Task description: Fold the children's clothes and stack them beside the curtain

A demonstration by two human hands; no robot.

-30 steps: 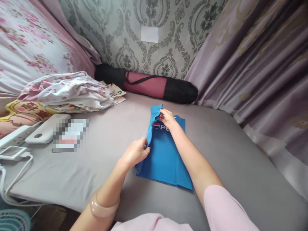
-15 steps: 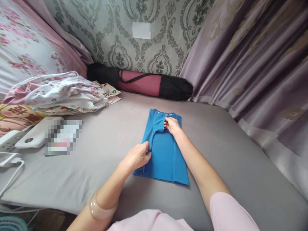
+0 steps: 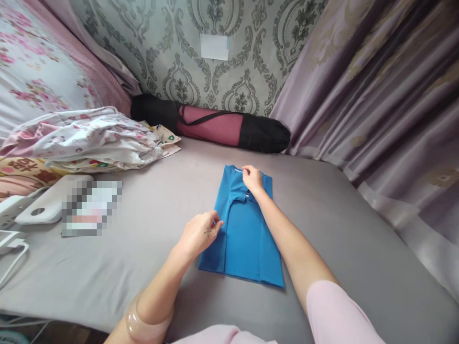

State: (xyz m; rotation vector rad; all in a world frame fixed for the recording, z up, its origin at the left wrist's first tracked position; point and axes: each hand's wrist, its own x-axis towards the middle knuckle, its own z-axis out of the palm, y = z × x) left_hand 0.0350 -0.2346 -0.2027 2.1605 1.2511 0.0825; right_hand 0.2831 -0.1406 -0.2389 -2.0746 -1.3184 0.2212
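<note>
A blue shirt (image 3: 244, 239) lies folded into a narrow rectangle on the grey bed sheet (image 3: 322, 229), both sides turned in. My left hand (image 3: 199, 232) rests at the shirt's left edge, fingers curled and pinching the fabric. My right hand (image 3: 253, 179) is at the collar end, farther from me, fingers closed on the cloth there. A pale bangle sits on my left wrist and pink sleeves cover my arms near the camera.
A pile of floral cloth (image 3: 86, 138) lies at the left. A maroon and black rolled bag (image 3: 222, 128) runs along the patterned wall. White devices (image 3: 46, 205) and a cable (image 3: 14, 248) sit near the left edge. Purple curtains (image 3: 387, 110) hang on the right.
The left side of the shirt, held up a second ago, has been folded over and laid flat, hiding the logo. My right hand has shifted up to the collar.
</note>
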